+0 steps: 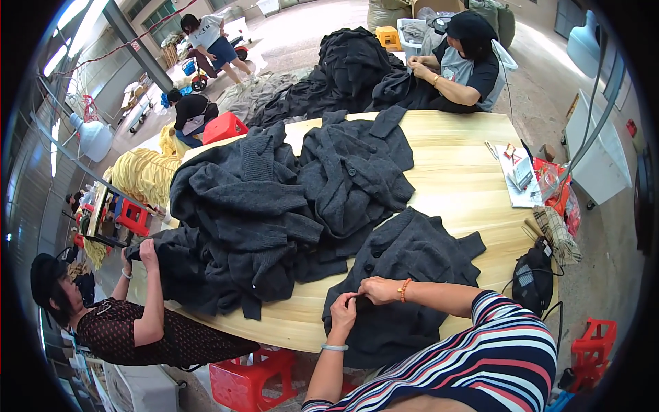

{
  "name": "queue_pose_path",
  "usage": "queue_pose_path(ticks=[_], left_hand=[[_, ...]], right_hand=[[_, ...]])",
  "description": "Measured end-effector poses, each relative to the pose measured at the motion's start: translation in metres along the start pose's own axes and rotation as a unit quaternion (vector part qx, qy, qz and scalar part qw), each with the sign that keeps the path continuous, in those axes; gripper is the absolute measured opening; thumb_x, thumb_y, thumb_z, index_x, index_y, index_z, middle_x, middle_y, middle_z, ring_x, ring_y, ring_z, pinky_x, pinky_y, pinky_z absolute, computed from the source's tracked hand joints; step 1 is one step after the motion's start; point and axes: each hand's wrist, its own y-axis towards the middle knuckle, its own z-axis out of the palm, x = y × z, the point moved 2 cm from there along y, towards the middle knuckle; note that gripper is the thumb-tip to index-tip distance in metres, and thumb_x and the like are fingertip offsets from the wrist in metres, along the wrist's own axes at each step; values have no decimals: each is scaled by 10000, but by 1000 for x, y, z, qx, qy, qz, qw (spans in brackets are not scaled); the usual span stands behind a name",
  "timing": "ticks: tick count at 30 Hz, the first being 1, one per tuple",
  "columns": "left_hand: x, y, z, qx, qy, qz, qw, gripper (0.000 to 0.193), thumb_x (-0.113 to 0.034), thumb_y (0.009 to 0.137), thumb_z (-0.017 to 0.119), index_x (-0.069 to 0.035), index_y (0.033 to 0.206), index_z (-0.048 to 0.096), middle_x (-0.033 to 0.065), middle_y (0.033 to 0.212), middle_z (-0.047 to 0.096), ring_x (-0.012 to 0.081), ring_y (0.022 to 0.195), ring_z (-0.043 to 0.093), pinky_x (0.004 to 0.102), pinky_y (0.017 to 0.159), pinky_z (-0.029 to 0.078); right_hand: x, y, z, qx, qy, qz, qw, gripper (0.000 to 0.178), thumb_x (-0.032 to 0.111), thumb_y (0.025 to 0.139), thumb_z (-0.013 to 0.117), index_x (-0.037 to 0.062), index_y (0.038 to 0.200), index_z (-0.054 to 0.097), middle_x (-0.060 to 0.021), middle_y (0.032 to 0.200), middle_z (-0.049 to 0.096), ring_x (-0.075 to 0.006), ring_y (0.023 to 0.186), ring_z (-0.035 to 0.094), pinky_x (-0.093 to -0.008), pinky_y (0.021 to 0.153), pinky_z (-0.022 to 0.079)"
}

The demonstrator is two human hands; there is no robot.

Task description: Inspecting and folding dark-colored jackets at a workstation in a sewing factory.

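A dark grey knitted cardigan (412,250) with dark buttons lies spread on the table's near side. Over its near left part, my left hand (342,313) and my right hand (379,290) meet with fingertips pinched together. Both look closed on the edge of the cardigan's fabric; whether a thread or other small thing is between the fingers is too small to tell. A second dark grey cardigan (353,172) lies beyond, beside a heaped pile of similar knitwear (240,199) to the left.
A pale wooden table (467,158) bears the garments. At left, a co-worker (123,323) handles dark knitwear; another (470,69) sits at the far side. On the right are a white board (518,175), a red plastic bag (549,182) and a black bag (533,275). Red stools (250,378) stand below.
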Motion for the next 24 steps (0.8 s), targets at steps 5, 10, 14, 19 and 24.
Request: queue_pose_path(ticks=[5, 10, 14, 19, 24], left_hand=[[0, 6, 0, 34, -22, 12, 999, 132, -80, 931, 562, -15, 933, 676, 150, 918, 699, 272, 838, 681, 362, 762, 527], [32, 10, -22, -58, 125, -37, 990, 114, -61, 887, 588, -27, 953, 673, 174, 912, 672, 371, 862, 649, 416, 788, 518], [-9, 38, 5, -60, 214, 66, 973, 155, -47, 840, 647, -54, 995, 653, 144, 943, 625, 352, 901, 607, 431, 789, 495], [-38, 83, 48, -52, 114, 111, 986, 253, -77, 846, 660, -24, 1086, 602, 179, 1016, 585, 372, 948, 579, 434, 830, 485], [1, 108, 78, -24, 92, 56, 994, 227, -81, 772, 711, -50, 976, 617, 159, 901, 584, 366, 895, 577, 461, 818, 485]], right_hand=[[-3, -6, 1, -62, -42, -15, 997, 147, 178, 816, 645, 33, 823, 662, -183, 844, 658, -378, 818, 656, -456, 736, 534], [-15, -22, -38, -83, -145, 56, 984, 183, 227, 852, 658, 58, 919, 682, -145, 948, 655, -356, 852, 665, -457, 745, 543], [-50, -39, -47, -98, -104, 88, 986, 142, 155, 888, 619, 45, 952, 681, -142, 959, 640, -353, 913, 650, -448, 786, 527], [-30, -26, -56, -147, -94, 58, 983, 93, 119, 838, 614, 80, 882, 686, -162, 846, 645, -384, 833, 652, -475, 737, 531], [-40, -27, -47, -177, -41, 26, 983, 72, 106, 844, 607, 53, 851, 655, -180, 840, 601, -388, 826, 630, -468, 731, 520]])
